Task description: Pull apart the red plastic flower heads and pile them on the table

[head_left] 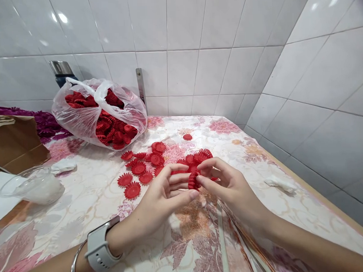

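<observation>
Between my two hands, at the table's middle, is a red artificial flower piece [193, 181] with a toothed petal edge, turned nearly edge-on. My left hand [162, 199], with a watch and a bracelet on its wrist, has its fingertips and thumb around the piece's left side. From the right, my right hand [228, 186] pinches it between thumb and fingers. Just behind my hands lie several loose red flower pieces [138, 167], some flat, some overlapping. My fingers partly hide the held piece and those behind it.
A clear plastic bag [79, 126] full of red flower pieces stands at the back left, before a bottle [61, 71]. At left are a clear bowl [42, 190] and a brown cardboard box [16, 139]. Thin strips [249, 249] lie below my right hand, a crumpled white wad [281, 185] farther right.
</observation>
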The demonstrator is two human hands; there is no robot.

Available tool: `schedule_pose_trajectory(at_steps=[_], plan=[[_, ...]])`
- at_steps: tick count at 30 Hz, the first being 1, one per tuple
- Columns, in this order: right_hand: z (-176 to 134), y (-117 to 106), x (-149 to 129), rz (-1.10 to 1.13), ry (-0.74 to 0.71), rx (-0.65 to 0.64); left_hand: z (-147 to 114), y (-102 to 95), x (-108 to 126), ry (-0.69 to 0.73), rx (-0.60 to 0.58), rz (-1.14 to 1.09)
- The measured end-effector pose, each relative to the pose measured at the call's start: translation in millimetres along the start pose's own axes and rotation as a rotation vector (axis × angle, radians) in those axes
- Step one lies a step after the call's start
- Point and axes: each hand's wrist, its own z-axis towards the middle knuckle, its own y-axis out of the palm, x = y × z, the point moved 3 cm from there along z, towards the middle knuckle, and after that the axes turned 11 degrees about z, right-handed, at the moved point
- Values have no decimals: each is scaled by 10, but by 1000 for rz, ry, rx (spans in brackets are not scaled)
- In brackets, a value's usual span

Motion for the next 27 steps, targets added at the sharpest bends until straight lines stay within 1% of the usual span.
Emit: schedule_pose_trajectory(at_steps=[3,5,7,8,10,12,14,17,20,21,23,25,27], plan=[[-2,-4,21,-93,-19,-31,-1,14,-30,-82,-14,-48],[-13,-11,23,-155,-45,-28,15,-2,-63,-114,18,-14],[-18,-18,28,-156,-47,-20,39,-27,-88,-113,50,28],[-15,-20,37,-118,-28,-22,51,-37,-93,-103,54,61],[0,-19,66,30,52,-31,71,-57,-81,-75,56,155],[17,-6,109,234,181,-49,83,-76,-46,-37,49,247],[24,25,150,417,315,-79,89,-85,-16,-14,15,276],[19,79,189,592,454,-148,96,-73,-9,-28,-95,149],[18,91,206,661,516,-181,97,-50,-28,-92,-173,-65],[24,76,206,640,513,-164,96,-42,-33,-120,-183,-125],[43,23,186,504,445,-102,88,-35,-36,-160,-161,-188],[58,-20,134,307,316,-70,72,-26,-43,-201,-122,-161],[52,-23,81,159,218,-87,54,-20,-57,-238,-74,-73]])
